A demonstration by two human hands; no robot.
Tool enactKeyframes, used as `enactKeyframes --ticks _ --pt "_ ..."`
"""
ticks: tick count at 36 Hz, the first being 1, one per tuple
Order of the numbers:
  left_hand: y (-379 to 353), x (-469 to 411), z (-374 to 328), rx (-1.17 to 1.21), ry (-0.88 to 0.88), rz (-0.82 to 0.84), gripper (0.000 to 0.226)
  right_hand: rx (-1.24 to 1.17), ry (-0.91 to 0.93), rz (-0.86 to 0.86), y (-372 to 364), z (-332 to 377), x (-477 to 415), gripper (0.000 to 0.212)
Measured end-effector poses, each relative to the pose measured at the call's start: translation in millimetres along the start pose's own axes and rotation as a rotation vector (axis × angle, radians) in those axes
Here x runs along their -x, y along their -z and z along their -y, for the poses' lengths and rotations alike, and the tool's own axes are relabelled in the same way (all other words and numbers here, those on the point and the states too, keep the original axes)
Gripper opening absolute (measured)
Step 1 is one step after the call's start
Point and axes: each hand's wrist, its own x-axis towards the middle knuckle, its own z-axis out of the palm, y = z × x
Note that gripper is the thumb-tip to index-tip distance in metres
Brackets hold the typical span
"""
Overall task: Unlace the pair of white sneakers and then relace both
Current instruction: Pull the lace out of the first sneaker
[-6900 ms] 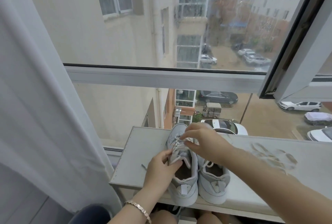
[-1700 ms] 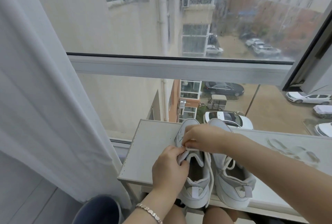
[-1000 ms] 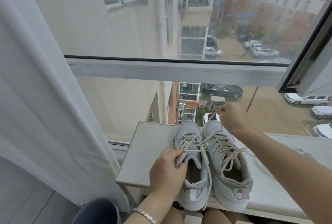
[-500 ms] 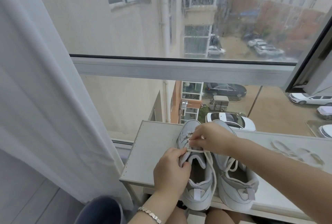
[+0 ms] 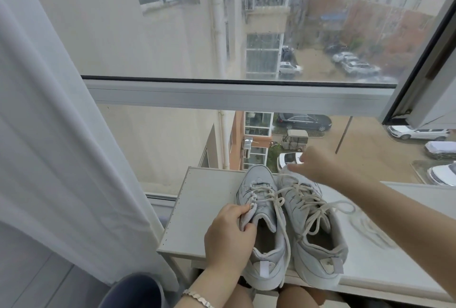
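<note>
White flat lace [image 5: 278,201]: draw it straight while your left hand [image 5: 229,233] clenches the pale sneaker [image 5: 259,177] by its tongue; right hand [image 5: 318,167] fingers blurred, grasp unclear.

Left hand [image 5: 229,233] low near the body, thumb and fingers curled, pinching the sneaker tongue [image 5: 247,217], right arm [image 5: 394,214] stretched forward from the right edge, right hand [image 5: 314,164] raised farther out, blurred, its grip unclear.

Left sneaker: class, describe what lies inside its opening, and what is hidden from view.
Inside the left sneaker only dark lining shows; a loose lace trails along its rim. The toe space is hidden under the tongue.
</note>
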Motion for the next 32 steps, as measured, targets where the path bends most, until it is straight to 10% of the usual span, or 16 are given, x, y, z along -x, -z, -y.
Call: enactKeyframes --ticks 3,6,24,32 --pt "0.5 -1.1 -0.2 0.02 0.014 0.003 0.027 -0.063 0.14 -0.083 -5.1 0.1 29.6 0.047" --pt "1.3 -3.5 -2.2 0.023 0.031 0.012 0.026 -0.198 0.111 0.193 -12.1 8.5 54.2 0.065" --pt "8.8 -4.6 -6.1 0.072 0.131 0.009 0.025 -0.284 0.087 0.361 -23.4 16.6 51.9 0.012" --pt "11.8 -4.0 -7.3 0.027 0.098 0.019 0.027 -0.118 0.169 0.162 -24.1 34.6 51.8 0.023"
